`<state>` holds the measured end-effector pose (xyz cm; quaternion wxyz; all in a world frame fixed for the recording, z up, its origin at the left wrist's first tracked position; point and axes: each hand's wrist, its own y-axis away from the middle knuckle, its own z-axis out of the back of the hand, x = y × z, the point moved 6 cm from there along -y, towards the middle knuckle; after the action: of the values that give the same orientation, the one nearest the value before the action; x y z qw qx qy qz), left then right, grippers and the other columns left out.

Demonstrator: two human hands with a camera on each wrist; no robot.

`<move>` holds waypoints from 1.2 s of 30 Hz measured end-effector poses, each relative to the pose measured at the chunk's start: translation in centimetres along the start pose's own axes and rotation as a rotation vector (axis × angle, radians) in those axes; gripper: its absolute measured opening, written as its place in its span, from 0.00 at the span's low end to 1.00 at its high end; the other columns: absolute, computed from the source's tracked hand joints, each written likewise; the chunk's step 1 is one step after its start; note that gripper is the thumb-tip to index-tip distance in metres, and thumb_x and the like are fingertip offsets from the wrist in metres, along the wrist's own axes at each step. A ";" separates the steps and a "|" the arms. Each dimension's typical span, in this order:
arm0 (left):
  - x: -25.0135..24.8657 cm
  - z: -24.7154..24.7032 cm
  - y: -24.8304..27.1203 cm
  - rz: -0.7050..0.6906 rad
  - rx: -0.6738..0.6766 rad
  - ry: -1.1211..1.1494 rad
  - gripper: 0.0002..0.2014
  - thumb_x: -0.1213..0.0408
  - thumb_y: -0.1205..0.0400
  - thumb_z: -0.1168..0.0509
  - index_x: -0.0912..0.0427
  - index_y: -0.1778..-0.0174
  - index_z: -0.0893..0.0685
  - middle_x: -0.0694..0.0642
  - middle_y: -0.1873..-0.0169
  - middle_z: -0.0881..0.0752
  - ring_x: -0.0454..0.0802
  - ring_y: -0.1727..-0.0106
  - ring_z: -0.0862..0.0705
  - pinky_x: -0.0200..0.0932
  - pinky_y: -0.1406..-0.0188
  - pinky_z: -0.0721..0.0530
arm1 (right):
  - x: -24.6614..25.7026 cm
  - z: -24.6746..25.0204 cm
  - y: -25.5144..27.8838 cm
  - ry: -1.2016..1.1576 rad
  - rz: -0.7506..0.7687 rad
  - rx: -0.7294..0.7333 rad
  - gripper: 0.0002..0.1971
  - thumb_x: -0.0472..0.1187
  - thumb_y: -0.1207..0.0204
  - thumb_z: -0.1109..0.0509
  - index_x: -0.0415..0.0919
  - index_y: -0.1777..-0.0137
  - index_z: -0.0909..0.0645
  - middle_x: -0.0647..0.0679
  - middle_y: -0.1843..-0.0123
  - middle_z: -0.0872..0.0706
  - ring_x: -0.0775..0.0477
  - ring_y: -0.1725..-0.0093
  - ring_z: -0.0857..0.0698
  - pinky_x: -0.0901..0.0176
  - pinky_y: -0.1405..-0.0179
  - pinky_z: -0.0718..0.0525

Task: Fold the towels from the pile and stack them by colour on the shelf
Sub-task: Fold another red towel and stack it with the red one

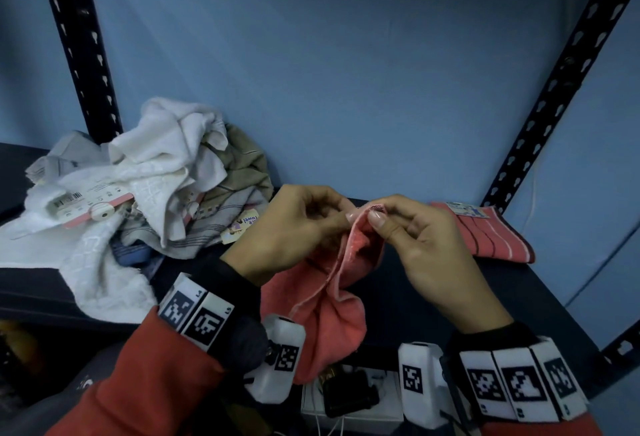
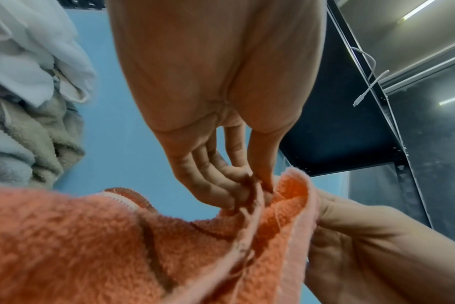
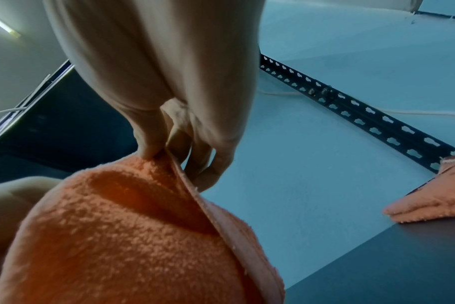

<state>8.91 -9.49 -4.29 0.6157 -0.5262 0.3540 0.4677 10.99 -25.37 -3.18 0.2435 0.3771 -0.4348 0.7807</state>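
Observation:
A coral-pink towel hangs in front of the dark shelf, held up by its top edge. My left hand pinches that edge between thumb and fingers, seen close in the left wrist view. My right hand pinches the same edge right beside it. The towel droops below both hands in loose folds. The unfolded pile of white, beige and grey-striped towels lies on the shelf's left side. A folded red striped towel lies at the back right.
Black slotted uprights stand at the back left and right against the blue wall. A cardboard label lies on the pile. Bare shelf shows between the pile and the folded towel. Below the shelf sit a white box and cables.

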 end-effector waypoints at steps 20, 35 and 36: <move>-2.4 -0.3 0.6 -0.201 -0.025 -0.060 0.06 0.66 0.16 0.29 0.65 0.50 0.08 0.53 0.60 0.07 0.40 0.61 0.11 0.32 0.60 0.18 | 1.1 0.2 0.2 0.117 0.019 -0.055 0.08 0.33 0.17 0.29 0.45 0.46 0.12 0.53 0.56 0.06 0.55 0.52 0.07 0.62 0.47 0.13; -0.6 6.2 0.6 0.007 -0.299 -0.806 0.14 0.75 0.29 0.28 0.59 0.49 0.16 0.51 0.57 0.13 0.49 0.60 0.20 0.35 0.65 0.34 | 3.1 8.5 1.4 0.352 0.165 -0.645 0.14 0.34 0.18 0.28 0.57 0.57 0.15 0.69 0.65 0.12 0.69 0.63 0.15 0.78 0.59 0.22; -0.3 7.5 0.7 0.064 -0.328 -0.824 0.12 0.74 0.27 0.27 0.58 0.50 0.16 0.51 0.59 0.14 0.48 0.63 0.19 0.35 0.68 0.33 | 3.0 9.1 1.6 0.359 0.156 -0.676 0.12 0.34 0.18 0.28 0.55 0.55 0.15 0.69 0.66 0.13 0.71 0.63 0.16 0.80 0.59 0.23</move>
<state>7.71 -2.22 -2.76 0.5990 -0.3754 0.0161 0.7071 11.53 -33.87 1.53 0.3661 0.0987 -0.6451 0.6633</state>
